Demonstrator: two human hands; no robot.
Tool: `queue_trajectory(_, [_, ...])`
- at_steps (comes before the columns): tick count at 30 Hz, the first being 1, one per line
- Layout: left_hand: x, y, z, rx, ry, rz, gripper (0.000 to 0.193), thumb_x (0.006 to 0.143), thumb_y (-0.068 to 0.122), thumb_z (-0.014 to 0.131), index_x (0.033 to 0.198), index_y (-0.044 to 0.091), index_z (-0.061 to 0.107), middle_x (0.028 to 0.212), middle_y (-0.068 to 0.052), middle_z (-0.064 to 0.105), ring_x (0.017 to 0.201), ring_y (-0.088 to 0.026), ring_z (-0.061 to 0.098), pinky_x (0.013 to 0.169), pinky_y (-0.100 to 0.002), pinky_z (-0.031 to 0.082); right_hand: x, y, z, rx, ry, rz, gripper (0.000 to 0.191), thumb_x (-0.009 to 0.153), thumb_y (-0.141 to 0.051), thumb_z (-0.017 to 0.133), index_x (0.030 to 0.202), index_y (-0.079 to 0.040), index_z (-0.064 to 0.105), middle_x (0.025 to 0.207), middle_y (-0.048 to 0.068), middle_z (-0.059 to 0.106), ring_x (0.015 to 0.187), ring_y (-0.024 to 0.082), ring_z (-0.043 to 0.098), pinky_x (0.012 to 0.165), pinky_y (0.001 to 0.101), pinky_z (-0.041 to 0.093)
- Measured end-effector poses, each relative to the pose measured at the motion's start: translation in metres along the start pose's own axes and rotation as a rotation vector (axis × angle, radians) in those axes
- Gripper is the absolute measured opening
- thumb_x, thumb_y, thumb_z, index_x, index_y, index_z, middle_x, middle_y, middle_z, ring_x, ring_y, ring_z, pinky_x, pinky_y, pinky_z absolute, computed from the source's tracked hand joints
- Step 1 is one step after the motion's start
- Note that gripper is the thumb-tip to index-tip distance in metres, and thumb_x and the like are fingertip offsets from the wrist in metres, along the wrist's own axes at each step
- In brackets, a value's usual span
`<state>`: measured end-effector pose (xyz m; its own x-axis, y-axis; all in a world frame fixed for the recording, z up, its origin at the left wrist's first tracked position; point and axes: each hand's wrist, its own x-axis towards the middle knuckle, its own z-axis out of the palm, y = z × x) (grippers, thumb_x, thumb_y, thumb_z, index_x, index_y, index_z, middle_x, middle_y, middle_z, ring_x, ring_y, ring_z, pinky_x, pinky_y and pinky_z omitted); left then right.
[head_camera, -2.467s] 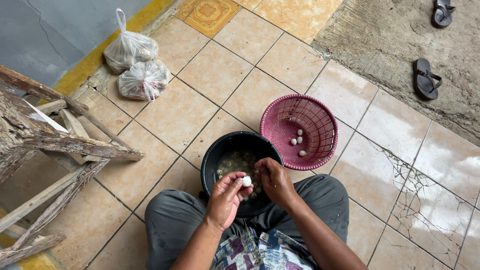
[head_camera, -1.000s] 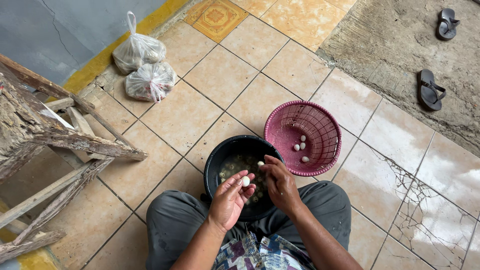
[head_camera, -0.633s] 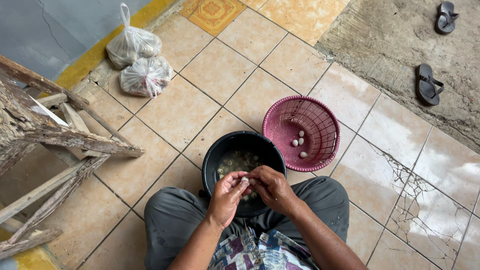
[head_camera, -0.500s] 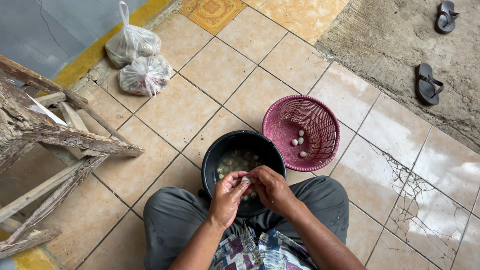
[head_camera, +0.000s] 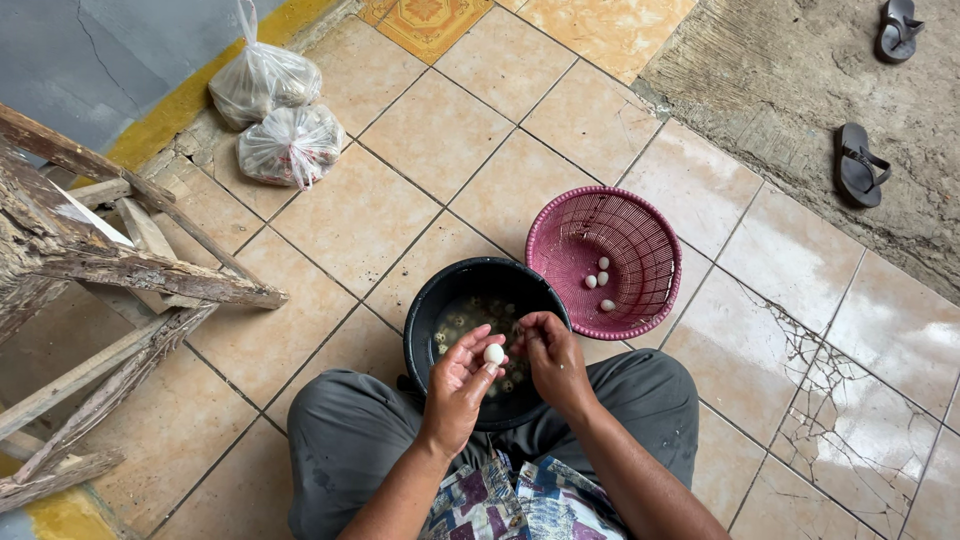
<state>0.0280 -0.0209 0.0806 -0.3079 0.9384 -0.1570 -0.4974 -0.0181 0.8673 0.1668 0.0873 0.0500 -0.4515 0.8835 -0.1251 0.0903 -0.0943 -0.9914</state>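
Observation:
My left hand holds a small white peeled egg at its fingertips, over a black bucket. The bucket holds water and several small speckled eggs. My right hand hovers just right of the egg, fingers pinched together; whether it holds a bit of shell is too small to tell. A pink plastic basket stands to the bucket's right, touching it, with several white peeled eggs inside. I sit with grey-trousered knees on either side of the bucket.
Two tied clear plastic bags lie on the tiles at the upper left. A rough wooden frame fills the left side. Dark sandals lie on the concrete at the upper right. The tiles at the right are cracked.
My right hand dropped a peeled egg into the pink basket, then returned over the bucket. Both hands worked on an egg together; now the right has drawn slightly away from it.

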Motion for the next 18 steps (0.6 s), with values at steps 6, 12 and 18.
queue_trajectory(6, [0.000, 0.009, 0.001, 0.153, -0.016, 0.075, 0.057, 0.096, 0.002, 0.059, 0.151, 0.006, 0.043, 0.137, -0.016, 0.064, 0.115, -0.020, 0.068, 0.096, -0.031, 0.057, -0.005, -0.008, -0.004, 0.343, -0.131, 0.128, 0.024, 0.106, -0.008, 0.052, 0.129, -0.003, 0.057, 0.118, 0.006, 0.063, 0.107, 0.013, 0.063, 0.091, 0.0297, 0.056])
queue_trajectory(12, [0.002, 0.012, 0.001, 1.036, -0.032, 0.384, 0.061, 0.087, 0.008, 0.072, 0.144, 0.001, 0.051, 0.136, -0.022, 0.062, 0.124, -0.039, 0.060, 0.101, -0.043, 0.050, -0.009, -0.001, 0.006, 0.740, -0.315, 0.458, 0.022, 0.105, -0.020, 0.054, 0.122, -0.009, 0.060, 0.101, 0.003, 0.067, 0.090, 0.013, 0.066, 0.080, 0.0295, 0.056])
queue_trajectory(18, [0.002, -0.004, -0.029, 0.886, 0.069, 0.184, 0.040, 0.094, 0.014, 0.070, 0.132, 0.002, 0.063, 0.131, -0.017, 0.068, 0.120, -0.029, 0.067, 0.100, -0.038, 0.054, 0.032, 0.037, -0.056, 0.457, 0.244, 0.174, 0.018, 0.103, -0.015, 0.061, 0.117, -0.003, 0.061, 0.090, 0.006, 0.066, 0.078, 0.013, 0.064, 0.069, 0.0268, 0.054])
